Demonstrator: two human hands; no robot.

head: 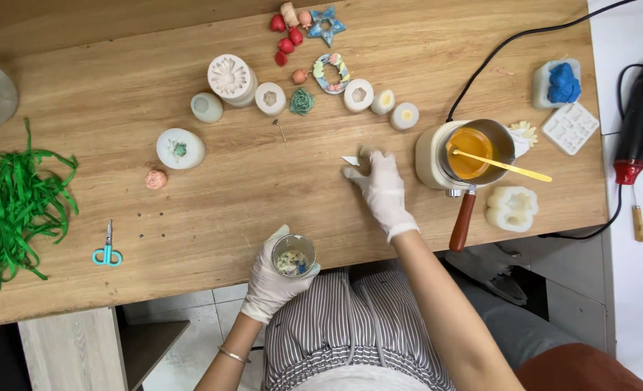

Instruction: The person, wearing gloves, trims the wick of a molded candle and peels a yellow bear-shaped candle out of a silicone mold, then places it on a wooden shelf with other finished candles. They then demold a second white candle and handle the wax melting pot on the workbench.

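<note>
A wide wooden desk (191, 239) carries everything, seen from above with the person seated at its near edge. At its left lies a loose heap of green ribbon (17, 203), and at its right stands a cream melting pot (470, 153) with orange liquid inside, a yellow stick (506, 166) resting across it and a wooden handle (463, 221) pointing toward the person. The gloved right hand (381, 190) is stretched out flat on the desk just left of the pot, its grip pinched on a small white scrap (350, 160) at the fingertips. The gloved left hand (272, 279) sits at the desk's near edge, its grip wrapped around a small clear cup (293, 253) holding pale bits with some blue. Farther back are round white moulds (231, 78), a blue star piece (326, 25), and small teal scissors (107, 252) lying near the ribbon.
</note>
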